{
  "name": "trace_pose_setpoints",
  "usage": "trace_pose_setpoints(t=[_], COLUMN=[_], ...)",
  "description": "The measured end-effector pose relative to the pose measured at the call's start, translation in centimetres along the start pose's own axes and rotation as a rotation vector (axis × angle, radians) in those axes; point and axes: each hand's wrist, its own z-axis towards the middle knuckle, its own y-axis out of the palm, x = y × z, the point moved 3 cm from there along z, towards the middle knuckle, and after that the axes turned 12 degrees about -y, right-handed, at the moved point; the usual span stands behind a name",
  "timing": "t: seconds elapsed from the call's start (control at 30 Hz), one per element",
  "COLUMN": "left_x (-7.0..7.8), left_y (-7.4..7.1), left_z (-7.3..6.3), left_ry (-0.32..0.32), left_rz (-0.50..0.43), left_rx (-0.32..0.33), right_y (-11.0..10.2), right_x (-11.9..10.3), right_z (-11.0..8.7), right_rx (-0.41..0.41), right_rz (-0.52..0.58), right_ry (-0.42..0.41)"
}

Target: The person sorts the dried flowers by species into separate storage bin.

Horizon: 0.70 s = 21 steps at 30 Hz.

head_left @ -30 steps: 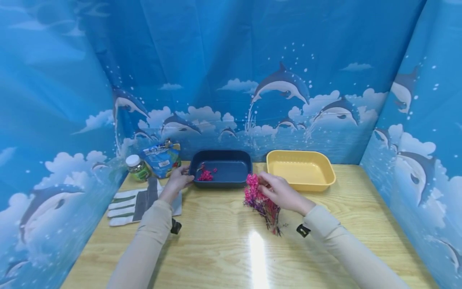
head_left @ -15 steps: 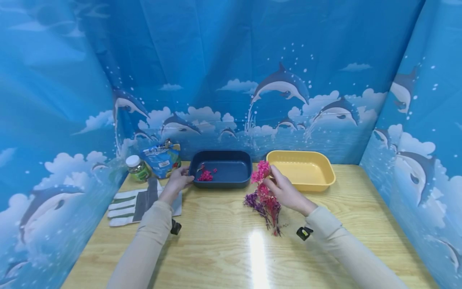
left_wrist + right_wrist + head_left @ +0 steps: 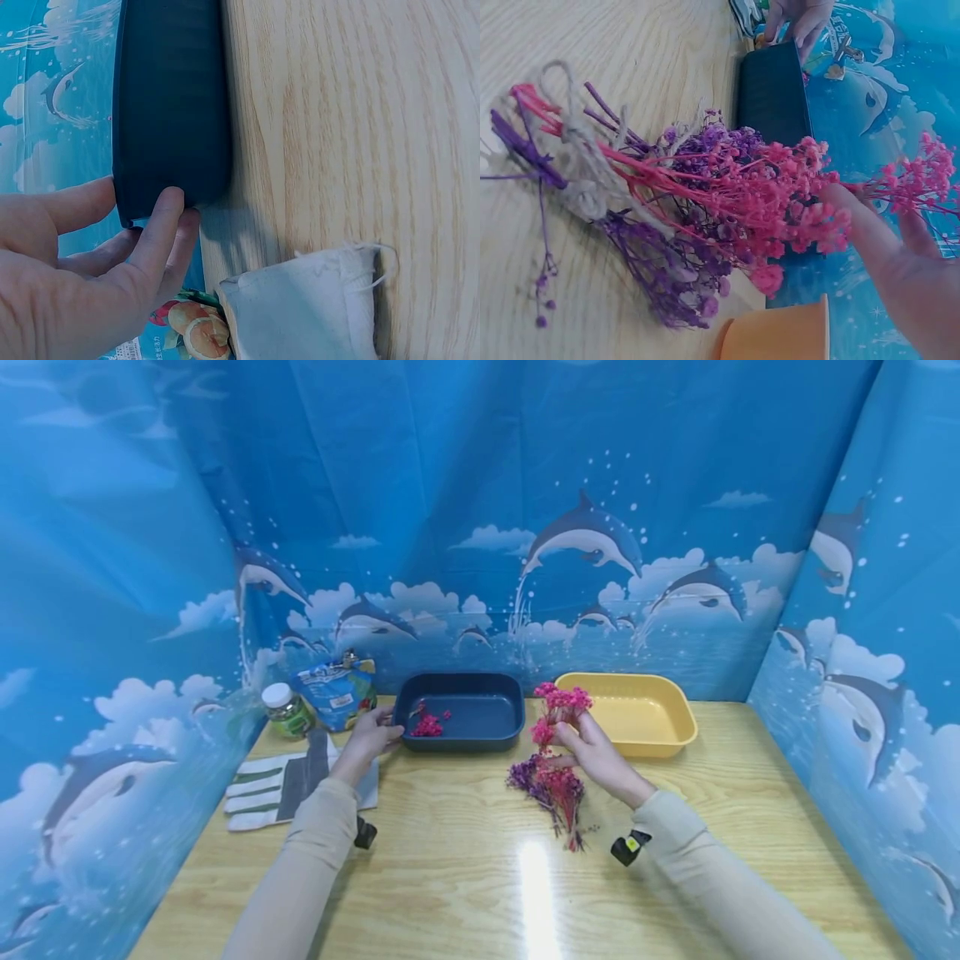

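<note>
My left hand (image 3: 366, 745) holds the left end of a dark blue plastic basin (image 3: 480, 745); in the left wrist view its fingers (image 3: 161, 217) lie against the basin's end. Pink flower heads (image 3: 427, 725) lie inside the basin at the left. Between its thumb and fingers, my right hand (image 3: 603, 764) pinches a sprig of pink dried flowers (image 3: 922, 180), raised in front of the yellow basin. Just below that hand, a bunch of pink and purple dried flowers (image 3: 727, 180) lies on the table, its stems tied with twine (image 3: 585, 165).
A yellow basin (image 3: 678, 747) stands at the back right. Left of the blue basin are a blue snack pouch (image 3: 337, 693), a white-capped jar (image 3: 288, 710) and a striped work glove (image 3: 277, 785). A dolphin-print curtain (image 3: 450, 527) encloses the back and sides.
My right hand has lifted the pink sprig up from the bunch, shifting slightly right, and the sprig now spreads above the fingers. My left hand stays at the blue basin.
</note>
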Motion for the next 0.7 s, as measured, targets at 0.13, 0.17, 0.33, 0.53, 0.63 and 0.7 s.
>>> trace_pose_setpoints(t=[0.13, 0.17, 0.33, 0.53, 0.63, 0.7], left_x=[-0.1, -0.1, -0.1, 0.1, 0.2, 0.2], left_y=[0.0, 0.0, 0.0, 0.0, 0.0, 0.0], left_z=[0.1, 0.1, 0.2, 0.7, 0.9, 1.0], left_ry=[-0.005, -0.006, 0.001, 0.042, 0.036, 0.032], left_rz=[-0.001, -0.002, -0.004, 0.007, 0.006, 0.004], left_rx=[-0.002, -0.003, 0.005, 0.049, 0.067, 0.074], right_y=[-0.1, -0.1, 0.1, 0.7, 1.0, 1.2], right_x=[-0.1, -0.2, -1.0, -2.0, -2.3, -2.6], right_z=[0.1, 0.1, 0.4, 1.3, 2.0, 2.5], right_rx=[0.043, 0.054, 0.065, 0.076, 0.086, 0.093], right_rz=[-0.024, -0.040, -0.126, -0.242, -0.286, -0.320], right_ry=[-0.040, -0.049, -0.117, -0.170, -0.157, -0.153])
